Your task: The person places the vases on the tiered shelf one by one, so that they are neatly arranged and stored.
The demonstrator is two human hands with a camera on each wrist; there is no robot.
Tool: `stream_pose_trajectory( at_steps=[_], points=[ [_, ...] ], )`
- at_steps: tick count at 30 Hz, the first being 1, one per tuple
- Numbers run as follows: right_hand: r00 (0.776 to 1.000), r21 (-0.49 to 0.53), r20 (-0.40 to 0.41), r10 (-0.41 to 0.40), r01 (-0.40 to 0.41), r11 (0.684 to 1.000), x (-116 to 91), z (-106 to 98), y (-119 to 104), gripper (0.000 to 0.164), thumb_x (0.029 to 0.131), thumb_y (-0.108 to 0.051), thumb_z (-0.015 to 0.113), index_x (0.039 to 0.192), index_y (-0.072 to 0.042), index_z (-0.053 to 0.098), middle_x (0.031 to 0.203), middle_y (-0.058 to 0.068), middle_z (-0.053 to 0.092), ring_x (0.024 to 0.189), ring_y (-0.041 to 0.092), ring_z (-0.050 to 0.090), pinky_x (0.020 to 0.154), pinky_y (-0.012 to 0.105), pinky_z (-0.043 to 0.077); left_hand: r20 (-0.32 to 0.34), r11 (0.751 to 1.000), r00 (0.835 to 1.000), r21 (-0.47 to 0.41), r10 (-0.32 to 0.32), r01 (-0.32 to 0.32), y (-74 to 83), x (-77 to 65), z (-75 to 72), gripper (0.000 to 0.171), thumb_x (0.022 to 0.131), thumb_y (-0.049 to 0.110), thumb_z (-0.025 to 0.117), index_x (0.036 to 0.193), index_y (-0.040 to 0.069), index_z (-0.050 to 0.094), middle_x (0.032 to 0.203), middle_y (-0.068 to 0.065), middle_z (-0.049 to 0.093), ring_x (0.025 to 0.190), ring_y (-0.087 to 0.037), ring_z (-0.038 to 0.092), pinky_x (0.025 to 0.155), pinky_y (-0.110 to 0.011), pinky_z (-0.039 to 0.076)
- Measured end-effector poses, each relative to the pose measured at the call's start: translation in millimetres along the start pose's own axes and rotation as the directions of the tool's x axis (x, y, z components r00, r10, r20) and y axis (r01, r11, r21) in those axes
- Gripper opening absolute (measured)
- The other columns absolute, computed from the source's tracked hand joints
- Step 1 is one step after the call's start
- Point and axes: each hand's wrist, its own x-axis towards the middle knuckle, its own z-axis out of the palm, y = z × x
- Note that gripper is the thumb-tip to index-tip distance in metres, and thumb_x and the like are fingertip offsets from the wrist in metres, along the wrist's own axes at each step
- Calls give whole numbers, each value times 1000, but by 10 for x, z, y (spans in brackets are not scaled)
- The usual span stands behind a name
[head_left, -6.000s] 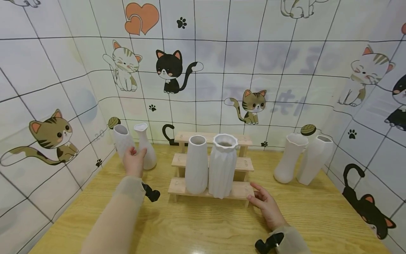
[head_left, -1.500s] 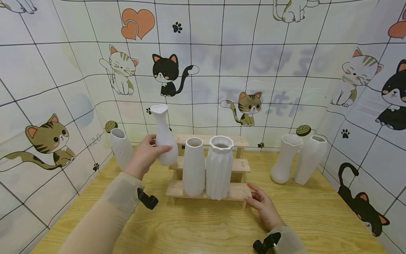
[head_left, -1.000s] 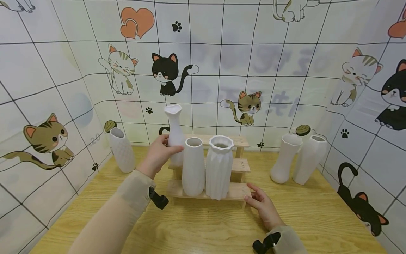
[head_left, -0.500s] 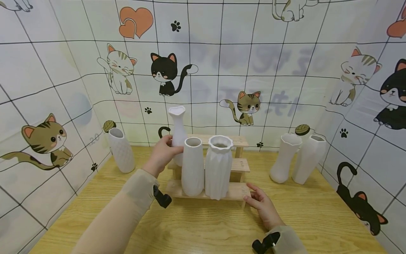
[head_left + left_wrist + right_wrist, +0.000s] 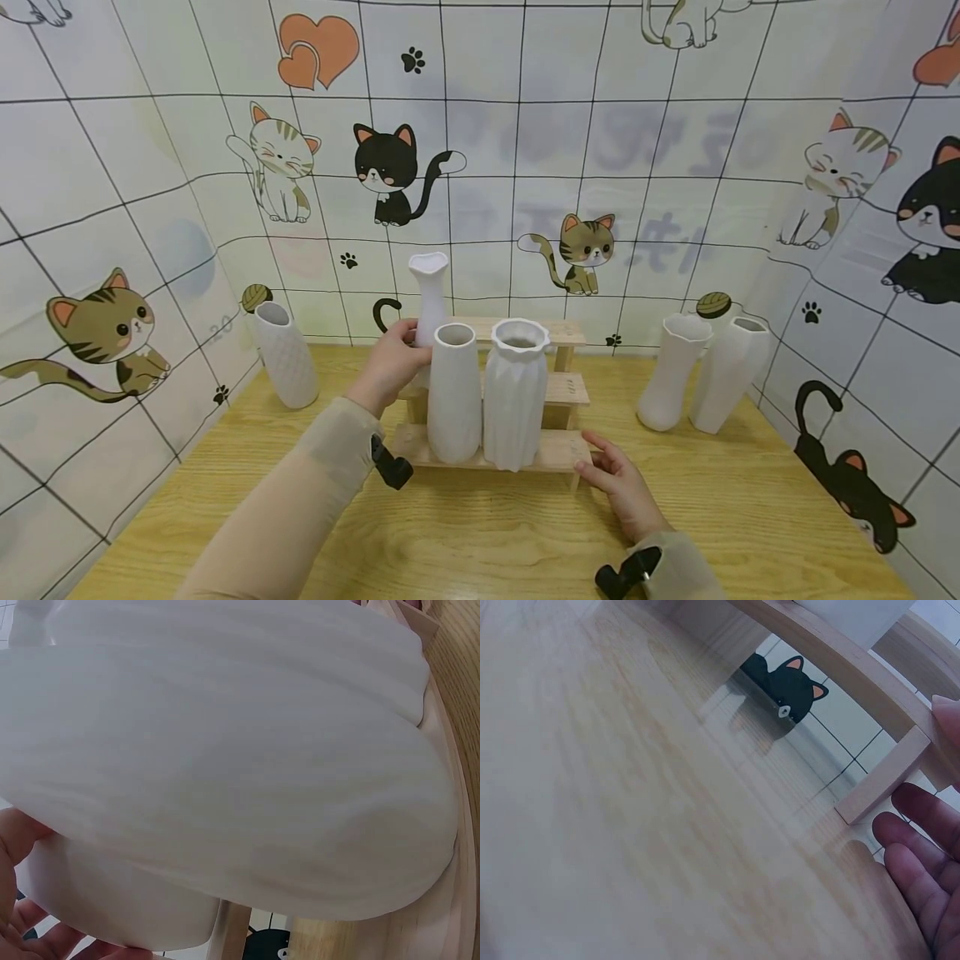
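Observation:
My left hand (image 5: 390, 362) grips a slim white vase with a flared mouth (image 5: 431, 300) by its lower body, at the left of the wooden tiered stand (image 5: 566, 389). In the left wrist view the base of this flared vase (image 5: 127, 900) is right at a step's board, partly covered by the vase in front. On the lowest step stand a smooth tapered white vase (image 5: 454, 400) and a pleated white vase with a scalloped rim (image 5: 517, 408), side by side. My right hand (image 5: 626, 492) holds the right end of the lowest step, its fingers (image 5: 922, 810) beside the leg.
A textured white vase (image 5: 288, 358) stands on the wood-grain table (image 5: 480, 542) at the left. Two more white vases, one with a wavy rim (image 5: 671, 375) and one angular (image 5: 727, 379), stand at the right. A cat-print wall covering (image 5: 480, 167) encloses the back and sides.
My left hand has taken the flared vase from beside the textured one, carried it right over the stand, and lowered it behind the smooth vase. The right hand has stayed on the stand.

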Motion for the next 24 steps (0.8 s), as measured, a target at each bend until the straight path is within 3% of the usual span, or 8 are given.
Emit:
stream_pose_trajectory(
  at_steps=[24],
  points=[
    [1000, 21, 8, 5, -5, 1000, -14, 5, -15, 62, 90, -16, 68, 145, -9, 42, 108, 11, 61, 97, 18, 55, 86, 30, 43, 46, 1000, 999, -12, 16, -15, -14, 75, 84, 56, 85, 10, 72, 135, 8, 48, 128, -12, 54, 116, -29, 53, 93, -43, 47]
  ],
)
